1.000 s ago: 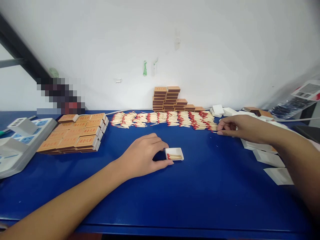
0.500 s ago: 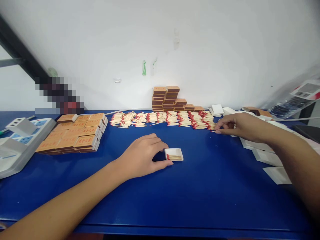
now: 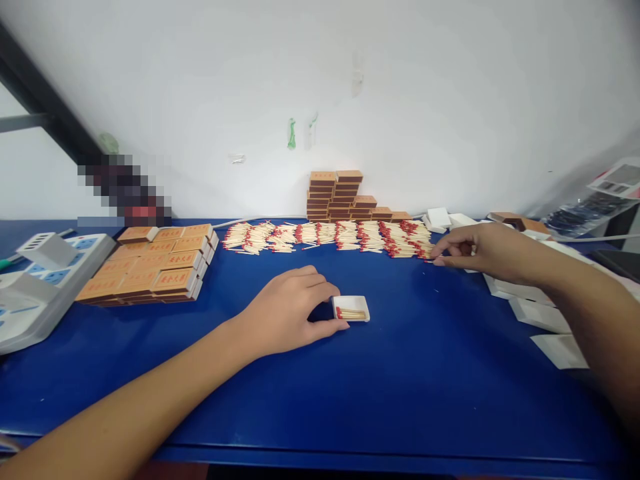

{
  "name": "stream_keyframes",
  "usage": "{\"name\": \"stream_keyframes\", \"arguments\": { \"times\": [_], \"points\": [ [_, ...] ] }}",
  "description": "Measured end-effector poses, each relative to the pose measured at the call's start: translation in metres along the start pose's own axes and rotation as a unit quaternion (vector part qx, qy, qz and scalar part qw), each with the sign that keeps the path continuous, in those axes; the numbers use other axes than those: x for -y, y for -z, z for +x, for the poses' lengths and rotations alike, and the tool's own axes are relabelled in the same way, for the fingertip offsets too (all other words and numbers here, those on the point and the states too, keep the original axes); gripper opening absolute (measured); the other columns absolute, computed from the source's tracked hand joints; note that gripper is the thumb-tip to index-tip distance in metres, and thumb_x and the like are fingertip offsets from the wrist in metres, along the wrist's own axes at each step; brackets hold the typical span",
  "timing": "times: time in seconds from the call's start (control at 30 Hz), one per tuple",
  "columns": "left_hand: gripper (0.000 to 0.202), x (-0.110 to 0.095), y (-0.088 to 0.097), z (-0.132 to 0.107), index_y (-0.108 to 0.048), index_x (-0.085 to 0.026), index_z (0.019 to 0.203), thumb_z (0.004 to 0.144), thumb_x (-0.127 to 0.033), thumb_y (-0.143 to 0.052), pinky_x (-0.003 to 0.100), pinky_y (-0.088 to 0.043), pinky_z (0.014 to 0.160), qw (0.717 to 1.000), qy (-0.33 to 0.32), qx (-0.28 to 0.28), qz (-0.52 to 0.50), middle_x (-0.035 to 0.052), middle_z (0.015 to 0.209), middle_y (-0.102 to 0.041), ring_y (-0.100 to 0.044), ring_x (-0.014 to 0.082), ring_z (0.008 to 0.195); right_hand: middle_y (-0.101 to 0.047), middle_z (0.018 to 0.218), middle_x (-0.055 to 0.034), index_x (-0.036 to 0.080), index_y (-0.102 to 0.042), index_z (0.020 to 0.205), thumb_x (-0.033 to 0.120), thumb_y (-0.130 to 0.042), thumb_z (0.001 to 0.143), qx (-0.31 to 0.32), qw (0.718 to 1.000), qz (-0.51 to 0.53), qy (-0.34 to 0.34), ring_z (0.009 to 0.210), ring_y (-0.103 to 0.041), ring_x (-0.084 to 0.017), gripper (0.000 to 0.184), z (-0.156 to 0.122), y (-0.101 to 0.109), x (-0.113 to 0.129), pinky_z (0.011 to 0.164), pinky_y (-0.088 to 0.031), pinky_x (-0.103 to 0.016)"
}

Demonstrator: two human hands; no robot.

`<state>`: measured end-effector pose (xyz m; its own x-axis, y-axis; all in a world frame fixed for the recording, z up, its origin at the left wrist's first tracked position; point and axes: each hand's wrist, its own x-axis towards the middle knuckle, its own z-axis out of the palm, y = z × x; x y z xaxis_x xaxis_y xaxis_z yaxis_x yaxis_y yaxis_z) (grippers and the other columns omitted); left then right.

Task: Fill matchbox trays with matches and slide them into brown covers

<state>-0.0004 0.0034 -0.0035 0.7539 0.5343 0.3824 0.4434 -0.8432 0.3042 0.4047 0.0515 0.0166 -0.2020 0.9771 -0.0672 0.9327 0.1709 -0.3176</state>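
Note:
My left hand [image 3: 286,312] rests on the table, its thumb and fingers closed about the left end of a small white matchbox tray [image 3: 356,303]. Several red-tipped matches [image 3: 353,315] lie side by side along the tray's near wall. Farther back on the right, my right hand [image 3: 483,250] pinches at the right end of a long row of loose matches [image 3: 320,233]. A single match [image 3: 429,261] sticks out from its fingertips, the red head toward the left.
Orange matchboxes [image 3: 133,275] are stacked at the left beside a white power strip [image 3: 75,280]. More matchboxes [image 3: 345,193] stand against the wall behind the matches. White empty trays [image 3: 540,315] lie at the right, partly under my right forearm. A cable runs along the wall.
The whole view has shifted slightly, so things sit a little farther right. Both hands keep nearly the same places, the left at the tray and the right at the row's end.

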Motion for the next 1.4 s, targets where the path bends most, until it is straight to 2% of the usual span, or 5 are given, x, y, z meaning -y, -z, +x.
{"name": "stream_keyframes", "arguments": {
  "times": [0.37, 0.77, 0.93, 1.13, 1.4],
  "points": [
    [0.030, -0.001, 0.001, 0.000, -0.077, -0.015, 0.112, 0.096, -0.040, -0.080, 0.034, -0.053, 0.078, 1.000, 0.003, 0.001, 0.001, 0.0055, 0.095, -0.075, -0.067, 0.0224, 0.091, -0.066, 0.072, -0.0067, 0.020, -0.084, 0.096, 0.069, -0.069, 0.086, 0.007, 1.000, -0.001, -0.007, 0.065, -0.049, -0.020, 0.052, -0.001, 0.002, 0.005, 0.063, -0.035, -0.037],
    [0.030, -0.001, 0.001, 0.000, -0.077, -0.015, 0.112, 0.096, -0.041, -0.080, 0.035, -0.053, 0.080, 1.000, -0.004, 0.003, 0.001, 0.0057, 0.096, -0.075, -0.067, 0.0229, 0.091, -0.066, 0.072, -0.0077, 0.019, -0.075, 0.089, 0.090, -0.052, 0.085, 0.029, 0.999, -0.010, 0.011, 0.064, -0.054, -0.021, 0.074, -0.003, -0.002, 0.014, 0.061, -0.036, -0.035],
    [0.030, 0.000, -0.002, 0.001, -0.076, -0.015, 0.112, 0.096, -0.041, -0.079, 0.035, -0.053, 0.079, 1.000, -0.003, -0.013, 0.006, 0.0048, 0.095, -0.075, -0.067, 0.0222, 0.089, -0.068, 0.075, -0.0058, 0.022, -0.074, 0.090, 0.077, -0.061, 0.092, -0.035, 0.992, 0.077, 0.095, 0.067, -0.059, -0.021, 0.057, -0.015, -0.011, 0.066, 0.063, -0.042, -0.034],
    [0.028, -0.003, -0.004, 0.003, -0.075, -0.016, 0.107, 0.096, -0.041, -0.080, 0.034, -0.052, 0.077, 0.999, -0.010, -0.028, 0.019, 0.0036, 0.092, -0.076, -0.066, 0.0213, 0.086, -0.067, 0.078, -0.0009, 0.024, -0.075, 0.091, 0.038, -0.066, 0.100, -0.045, 0.970, 0.140, 0.191, 0.066, -0.058, -0.015, 0.019, -0.035, -0.043, 0.144, 0.062, -0.043, -0.028],
    [0.026, -0.004, -0.006, 0.005, -0.072, -0.015, 0.097, 0.096, -0.040, -0.079, 0.035, -0.052, 0.074, 0.999, -0.011, -0.032, 0.022, 0.0036, 0.089, -0.074, -0.065, 0.0210, 0.083, -0.066, 0.085, -0.0009, 0.022, -0.072, 0.094, 0.024, -0.064, 0.100, -0.024, 0.971, 0.095, 0.218, 0.069, -0.059, -0.014, 0.011, -0.038, -0.060, 0.151, 0.063, -0.043, -0.028]
  ]
}}
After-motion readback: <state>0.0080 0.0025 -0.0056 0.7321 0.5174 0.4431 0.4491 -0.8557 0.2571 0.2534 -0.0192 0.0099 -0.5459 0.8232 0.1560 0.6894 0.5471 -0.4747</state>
